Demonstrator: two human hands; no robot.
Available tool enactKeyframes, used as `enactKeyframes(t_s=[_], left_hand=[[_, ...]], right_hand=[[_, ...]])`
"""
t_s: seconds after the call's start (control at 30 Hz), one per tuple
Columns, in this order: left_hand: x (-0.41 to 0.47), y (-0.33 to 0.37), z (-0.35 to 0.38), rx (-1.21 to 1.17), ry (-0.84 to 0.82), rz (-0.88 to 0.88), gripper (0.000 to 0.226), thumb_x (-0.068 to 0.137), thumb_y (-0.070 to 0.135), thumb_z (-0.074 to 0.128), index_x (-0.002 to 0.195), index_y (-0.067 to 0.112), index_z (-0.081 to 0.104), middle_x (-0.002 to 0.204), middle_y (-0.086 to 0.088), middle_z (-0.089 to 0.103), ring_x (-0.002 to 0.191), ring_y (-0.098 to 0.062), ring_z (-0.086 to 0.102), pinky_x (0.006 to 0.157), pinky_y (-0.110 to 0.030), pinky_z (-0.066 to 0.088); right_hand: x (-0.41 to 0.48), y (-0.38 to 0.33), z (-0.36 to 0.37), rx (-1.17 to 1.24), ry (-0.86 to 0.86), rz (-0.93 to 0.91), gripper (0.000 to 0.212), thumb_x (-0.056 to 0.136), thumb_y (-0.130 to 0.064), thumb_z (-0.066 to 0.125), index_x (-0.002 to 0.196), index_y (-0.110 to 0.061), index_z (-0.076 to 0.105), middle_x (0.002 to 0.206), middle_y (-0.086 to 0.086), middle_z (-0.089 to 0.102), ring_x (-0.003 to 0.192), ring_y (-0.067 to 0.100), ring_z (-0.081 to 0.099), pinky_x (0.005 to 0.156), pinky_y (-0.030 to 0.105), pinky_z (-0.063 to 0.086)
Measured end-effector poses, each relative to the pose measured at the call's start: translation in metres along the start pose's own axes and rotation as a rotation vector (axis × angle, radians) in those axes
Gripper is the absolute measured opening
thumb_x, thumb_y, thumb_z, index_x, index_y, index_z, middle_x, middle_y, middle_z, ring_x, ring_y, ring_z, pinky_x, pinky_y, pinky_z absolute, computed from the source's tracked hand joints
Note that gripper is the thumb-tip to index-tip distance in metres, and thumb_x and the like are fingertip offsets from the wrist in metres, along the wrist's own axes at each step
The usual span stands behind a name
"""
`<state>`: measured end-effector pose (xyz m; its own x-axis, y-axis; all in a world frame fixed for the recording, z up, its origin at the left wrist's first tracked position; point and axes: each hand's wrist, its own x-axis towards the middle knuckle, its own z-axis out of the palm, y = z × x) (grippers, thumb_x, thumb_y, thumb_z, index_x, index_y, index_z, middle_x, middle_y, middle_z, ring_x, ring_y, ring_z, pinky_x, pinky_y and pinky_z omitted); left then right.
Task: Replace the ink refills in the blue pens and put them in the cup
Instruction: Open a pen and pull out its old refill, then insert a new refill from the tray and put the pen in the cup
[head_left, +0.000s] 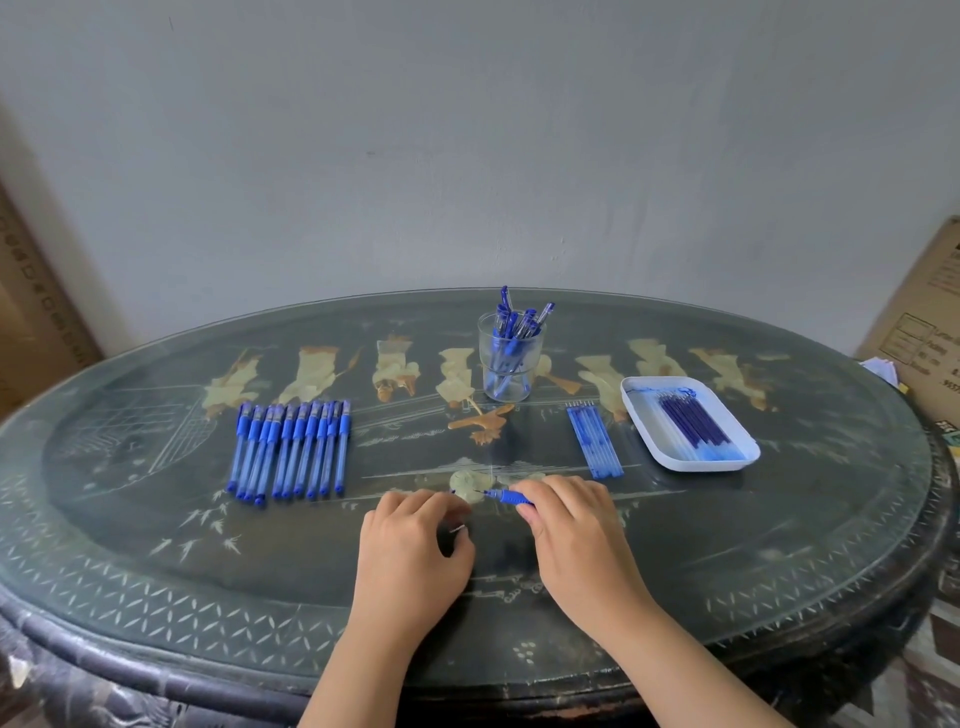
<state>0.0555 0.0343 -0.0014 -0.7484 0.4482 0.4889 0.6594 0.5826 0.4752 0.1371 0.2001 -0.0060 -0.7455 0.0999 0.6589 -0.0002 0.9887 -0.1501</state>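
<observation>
The blue pen (508, 497), tip pointing left, is gripped in the right hand (569, 525) low over the table (727, 545). The left hand (415, 540) curls beside it, perhaps pinching a small silvery part; I cannot tell. Beyond stands the glass cup (510, 369) of pens, with a pen row (291, 447) left and loose refills (595, 441) and a white tray (701, 464) right.

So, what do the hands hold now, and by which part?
Right hand holds a pen by its barrel, tip pointing left. Whether the left hand holds anything cannot be told.
</observation>
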Motion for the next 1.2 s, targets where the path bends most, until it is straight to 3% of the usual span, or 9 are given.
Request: enactKeyframes(t_s=[0.4,0.57,0.67,0.8,0.93,1.07,1.2], left_hand=[[-0.001,0.0,-0.002,-0.044,0.004,-0.018,0.026,0.069,0.015,0.08,0.09,0.029,0.071,0.087,0.02,0.067,0.082,-0.012,0.058,0.075,-0.029,0.044],[0.0,0.009,-0.011,-0.33,0.03,-0.024,0.017,0.079,0.025,0.074,0.094,0.031,0.069,0.091,0.022,0.067,0.088,-0.006,0.06,0.08,-0.022,0.046],[0.003,0.02,-0.023,-0.675,-0.131,-0.19,0.021,0.073,0.022,0.086,0.089,0.026,0.073,0.091,0.013,0.073,0.088,-0.007,0.068,0.082,-0.019,0.051],[0.007,0.027,-0.035,-0.994,-0.216,-0.307,0.027,0.061,0.022,0.088,0.084,0.02,0.075,0.09,-0.006,0.075,0.089,-0.02,0.071,0.084,-0.029,0.056],[0.01,0.028,-0.04,-1.083,-0.213,-0.361,0.025,0.062,0.012,0.085,0.083,0.009,0.073,0.084,-0.011,0.074,0.082,-0.02,0.071,0.077,-0.026,0.056],[0.011,0.029,-0.043,-1.103,-0.241,-0.367,0.019,0.07,-0.001,0.081,0.086,0.003,0.071,0.082,-0.011,0.074,0.078,-0.019,0.07,0.072,-0.023,0.055],[0.011,0.026,-0.045,-1.032,-0.235,-0.324,0.017,0.07,-0.002,0.081,0.083,0.006,0.072,0.079,-0.008,0.074,0.074,-0.018,0.069,0.07,-0.024,0.055]], right_hand=[[0.001,-0.003,-0.005,0.027,0.024,0.022,0.027,0.098,-0.026,0.042,0.105,-0.018,0.067,0.094,-0.008,0.064,0.084,0.014,0.059,0.079,0.03,0.048],[0.023,-0.015,-0.028,0.327,0.144,0.25,0.02,0.095,-0.034,0.051,0.104,-0.026,0.068,0.095,-0.022,0.061,0.09,0.006,0.055,0.083,0.021,0.04],[0.039,-0.033,-0.046,0.656,0.082,0.476,0.01,0.094,-0.033,0.06,0.097,-0.03,0.069,0.093,-0.015,0.063,0.089,0.007,0.056,0.076,0.014,0.041],[0.045,-0.049,-0.059,0.946,-0.029,0.587,0.013,0.091,-0.028,0.065,0.101,-0.029,0.073,0.1,-0.01,0.07,0.096,0.004,0.065,0.083,0.018,0.049],[0.048,-0.056,-0.064,1.015,-0.043,0.634,0.013,0.089,-0.021,0.069,0.098,-0.028,0.075,0.099,-0.009,0.073,0.092,0.004,0.066,0.082,0.017,0.051],[0.05,-0.059,-0.067,1.011,-0.054,0.661,0.013,0.088,-0.022,0.07,0.098,-0.028,0.075,0.098,-0.01,0.073,0.091,0.007,0.067,0.082,0.023,0.054],[0.059,-0.059,-0.077,1.082,-0.055,0.696,0.013,0.087,-0.024,0.069,0.099,-0.025,0.074,0.087,-0.008,0.075,0.077,0.003,0.068,0.064,0.013,0.048]])
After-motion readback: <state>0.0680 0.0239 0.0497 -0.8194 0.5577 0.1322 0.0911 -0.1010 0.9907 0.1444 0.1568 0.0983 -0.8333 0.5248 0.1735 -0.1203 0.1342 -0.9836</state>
